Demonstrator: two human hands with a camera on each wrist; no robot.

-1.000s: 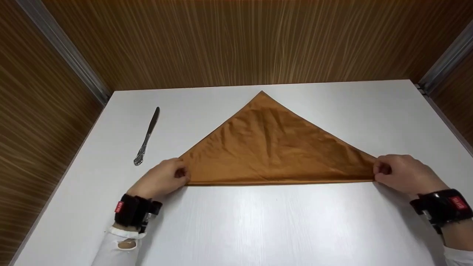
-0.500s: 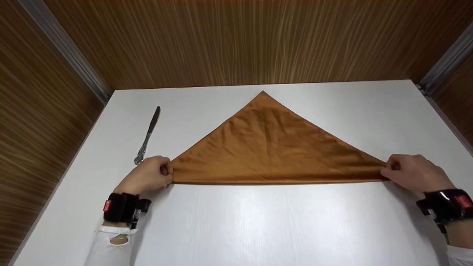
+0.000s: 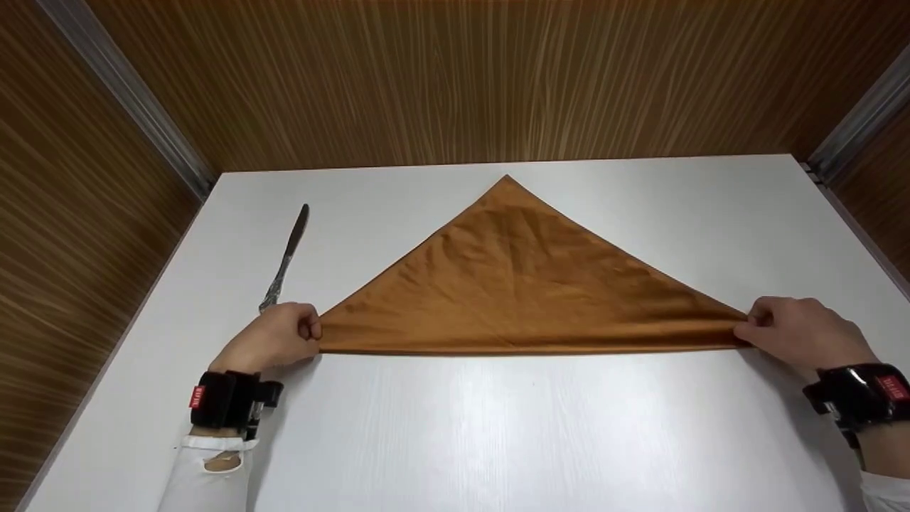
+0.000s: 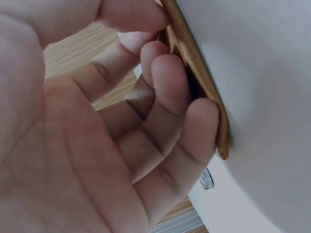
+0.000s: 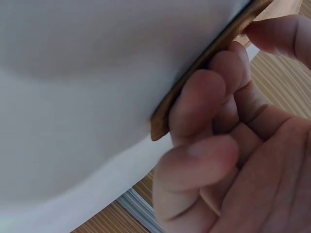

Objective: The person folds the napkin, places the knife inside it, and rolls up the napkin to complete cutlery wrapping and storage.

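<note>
On the white table (image 3: 455, 427), cloth as landmark: brown cloth (image 3: 522, 284) lies flat, folded into a triangle, folded long edge toward the person, apex pointing at the far wood-grain wall (image 3: 455, 78)
Cloth surface: light wrinkles across the middle; long edge runs straight between the two hands; seen edge-on as a thin brown band in the left wrist view (image 4: 204, 92) and the right wrist view (image 5: 204, 73)
Left hand (image 3: 274, 338): at the cloth's left corner, fingers curled, thumb and fingertips pinching the tip; wrist view shows fingers (image 4: 170, 82) folded against the cloth edge, corner poking out just past the little finger
Right hand (image 3: 800, 331): at the cloth's right corner, fingers curled, thumb over the top, pinching that tip; wrist view shows fingertips (image 5: 204, 97) pressed on the cloth edge, corner showing just beyond them
Knife (image 3: 286, 257): left of the cloth, apart from it, lying flat, blade toward the far wall, handle end just behind the left hand; whether it touches the hand, cannot tell
Wrists: black strap with red tag on each, left wristband (image 3: 224, 398) and right wristband (image 3: 857, 395), both on the near side of the cloth
Sleeve (image 3: 206, 476): white, below the left wristband, small hole in it
Surroundings: metal rails (image 3: 121, 92) in the wall corners, left and right beyond the cloth
</note>
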